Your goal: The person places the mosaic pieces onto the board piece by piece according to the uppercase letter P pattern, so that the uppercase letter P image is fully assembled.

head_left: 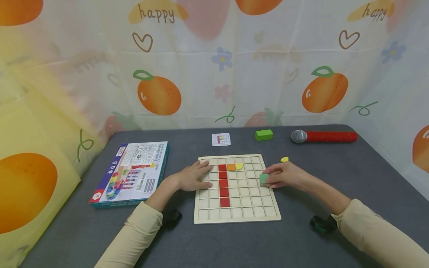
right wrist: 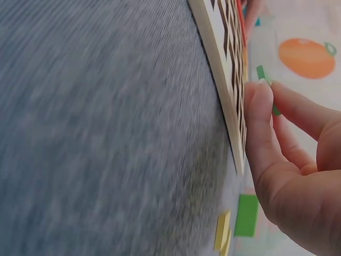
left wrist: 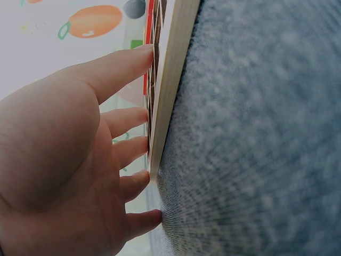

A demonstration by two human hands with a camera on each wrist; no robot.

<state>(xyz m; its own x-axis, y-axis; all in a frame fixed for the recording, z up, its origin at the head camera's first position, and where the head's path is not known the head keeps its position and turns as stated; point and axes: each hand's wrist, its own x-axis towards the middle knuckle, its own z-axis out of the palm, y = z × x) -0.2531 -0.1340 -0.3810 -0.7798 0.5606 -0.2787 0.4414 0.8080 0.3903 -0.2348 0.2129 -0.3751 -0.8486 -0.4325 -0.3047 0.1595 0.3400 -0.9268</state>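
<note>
A pale wooden grid board [head_left: 237, 219] lies flat on the table. Several red square tiles [head_left: 223, 183] form a column in its cells; an orange tile [head_left: 231, 167] and a rounded yellow piece [head_left: 239, 166] sit to the right of the top red one. My left hand [head_left: 192, 177] rests on the board's left edge with fingers spread, and in the left wrist view its thumb and fingertips touch the rim. Over the right side of the board, my right hand [head_left: 285, 175] pinches a green tile [head_left: 263, 178] between thumb and fingers; the right wrist view shows this tile [right wrist: 260, 72] edge-on.
Just beyond the right hand lies a loose yellow piece [head_left: 284, 159]. Behind the board are a small printed card [head_left: 221, 139], a green block [head_left: 264, 135] and a red microphone [head_left: 328, 136]. A flat game box [head_left: 140, 178] lies left of the left hand.
</note>
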